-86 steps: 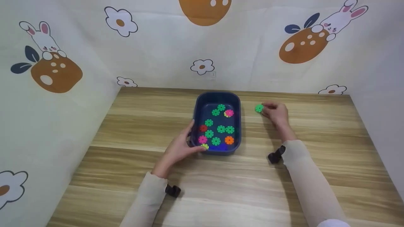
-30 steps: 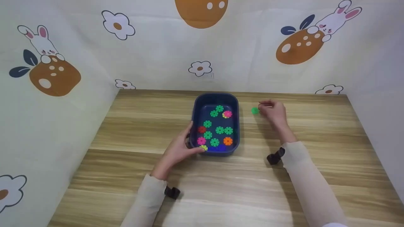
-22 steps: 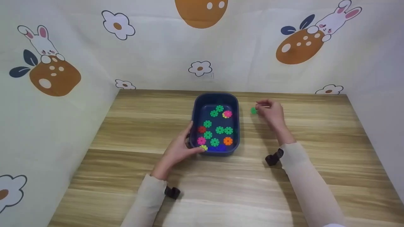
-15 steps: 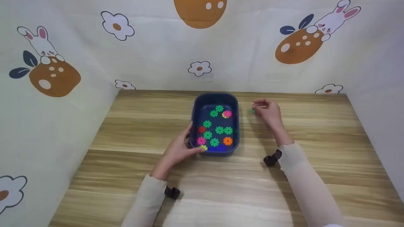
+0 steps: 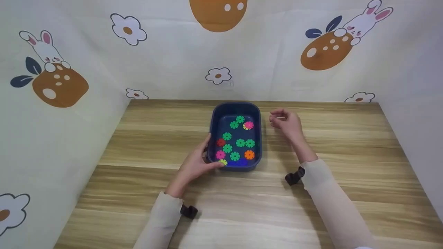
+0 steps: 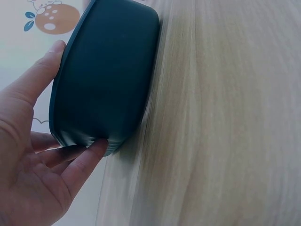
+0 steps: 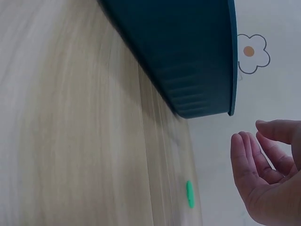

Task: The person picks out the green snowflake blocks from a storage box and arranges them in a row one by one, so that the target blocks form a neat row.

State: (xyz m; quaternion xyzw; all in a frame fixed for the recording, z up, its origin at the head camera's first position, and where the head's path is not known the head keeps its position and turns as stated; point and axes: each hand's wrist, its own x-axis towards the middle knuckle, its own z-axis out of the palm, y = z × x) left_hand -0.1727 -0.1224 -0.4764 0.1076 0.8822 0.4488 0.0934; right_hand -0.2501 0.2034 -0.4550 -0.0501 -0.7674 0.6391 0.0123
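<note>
A dark blue plastic bin (image 5: 236,109) stands on the table, with several notched plastic discs (image 5: 227,148) in green, pink, red, orange, yellow and blue inside. My left hand (image 5: 193,165) grips its near left corner; in the left wrist view the thumb lies at the rim and the fingers bend against the wall. Right of the bin, my right hand (image 5: 288,125) hovers with loosely bent fingers and nothing between thumb and fingertips. A green disc (image 7: 190,194) lies on the table in the right wrist view, apart from that hand; the head view does not show it.
The wood-grain table (image 5: 138,138) meets a pale patterned backdrop (image 5: 173,62) behind the bin and at both sides. Black wrist-camera mounts (image 5: 189,211) stick out from both sleeves.
My right hand has moved left toward the bin, and the green disc at its fingertips has gone from sight in the head view. The left hand and bin stay put.
</note>
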